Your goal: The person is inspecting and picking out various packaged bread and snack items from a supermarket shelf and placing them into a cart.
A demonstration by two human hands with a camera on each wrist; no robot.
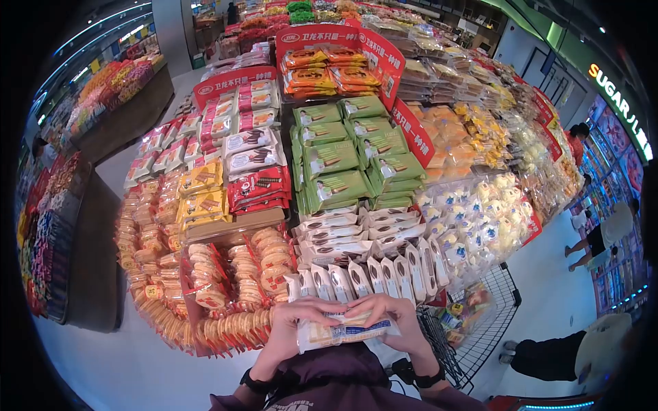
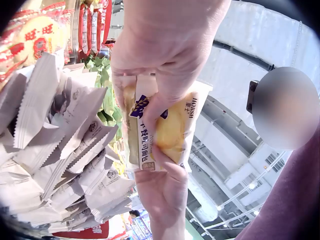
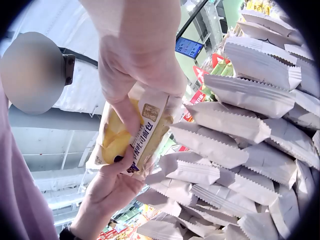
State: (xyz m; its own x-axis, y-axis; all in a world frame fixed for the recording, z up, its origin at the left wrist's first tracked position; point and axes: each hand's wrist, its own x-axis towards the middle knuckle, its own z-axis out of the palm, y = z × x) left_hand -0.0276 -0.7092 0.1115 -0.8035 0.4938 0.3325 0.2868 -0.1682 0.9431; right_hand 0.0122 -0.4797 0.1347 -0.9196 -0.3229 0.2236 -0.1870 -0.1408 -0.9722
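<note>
Both hands hold one packaged bread [image 1: 343, 333] in front of the chest in the head view. The left hand [image 1: 291, 327] grips its left end and the right hand [image 1: 404, 327] its right end, fingers over the top. In the left wrist view the pack [image 2: 172, 132] shows a clear window with yellow bread, blue print and Chinese characters; the left hand [image 2: 167, 55] pinches it from above. From the right wrist view, the right hand [image 3: 135, 60] has its thumb across the front of the pack [image 3: 117, 137]. White packets [image 1: 356, 277] stand in rows just beyond the hands.
Green packets [image 1: 336, 188] and red packets [image 1: 257, 188] lie in stacks further back. Bagged round crackers [image 1: 250, 274] fill the display's near left. A wire shopping cart [image 1: 497, 322] with goods stands at the right, near a person in dark trousers [image 1: 548, 356].
</note>
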